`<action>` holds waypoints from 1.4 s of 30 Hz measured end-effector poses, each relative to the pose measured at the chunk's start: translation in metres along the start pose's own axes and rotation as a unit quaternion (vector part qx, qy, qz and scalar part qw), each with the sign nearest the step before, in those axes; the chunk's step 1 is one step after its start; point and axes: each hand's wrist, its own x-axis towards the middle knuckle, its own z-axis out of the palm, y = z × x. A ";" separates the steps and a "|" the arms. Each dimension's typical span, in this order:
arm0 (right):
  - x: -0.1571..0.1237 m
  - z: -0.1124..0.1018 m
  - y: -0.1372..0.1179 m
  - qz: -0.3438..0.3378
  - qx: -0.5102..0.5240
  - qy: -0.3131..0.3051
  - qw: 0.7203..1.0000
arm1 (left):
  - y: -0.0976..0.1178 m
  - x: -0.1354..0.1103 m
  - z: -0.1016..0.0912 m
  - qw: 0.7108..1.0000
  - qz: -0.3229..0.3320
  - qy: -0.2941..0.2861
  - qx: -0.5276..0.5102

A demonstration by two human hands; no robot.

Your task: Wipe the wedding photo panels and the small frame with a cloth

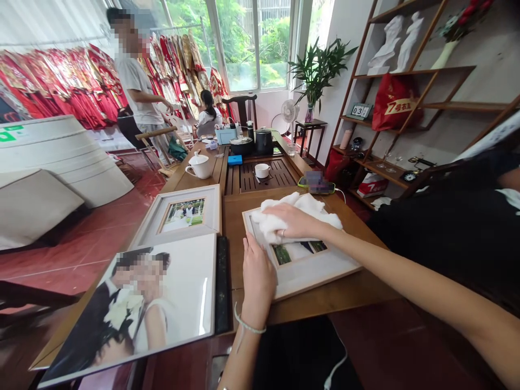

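Observation:
A light wooden picture frame (312,279) with a small photo in a wide pale mat lies on the brown table in front of me. My right hand (290,219) presses a bunched white cloth (312,208) onto its upper part, fingers curled into the fabric. The cloth hides part of the photo. Along the frame's left edge, my left hand (258,271) grips the side. A second matted picture frame (215,208) lies to the left. Nearer me is a large wedding photo panel (189,287), overhanging the table's near edge.
Farther along the table (280,314) are a lidded white cup (199,165), a small white cup (262,171) on a slatted tea tray (280,181), a blue box (234,160), a black pot (264,142) and a phone (319,184) on a cable. A person (140,86) stands back left; another sits beyond.

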 end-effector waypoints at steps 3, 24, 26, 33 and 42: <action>-0.010 0.003 -0.026 -0.046 0.036 -0.052 0.997 | 0.001 0.000 -0.003 1.000 -0.014 -0.012 -0.016; -0.082 -0.039 0.014 0.146 -0.157 0.044 0.976 | -0.004 0.006 -0.007 0.999 -0.004 -0.034 -0.008; -0.076 -0.038 0.026 0.159 -0.152 0.075 0.973 | -0.005 0.008 -0.007 0.999 -0.001 -0.033 -0.016; -0.068 -0.027 0.026 0.187 -0.161 0.070 0.966 | -0.011 0.012 -0.011 0.997 0.006 -0.001 -0.082; -0.074 -0.017 -0.040 0.035 0.018 -0.042 0.998 | -0.013 0.019 -0.011 0.995 0.024 -0.026 -0.090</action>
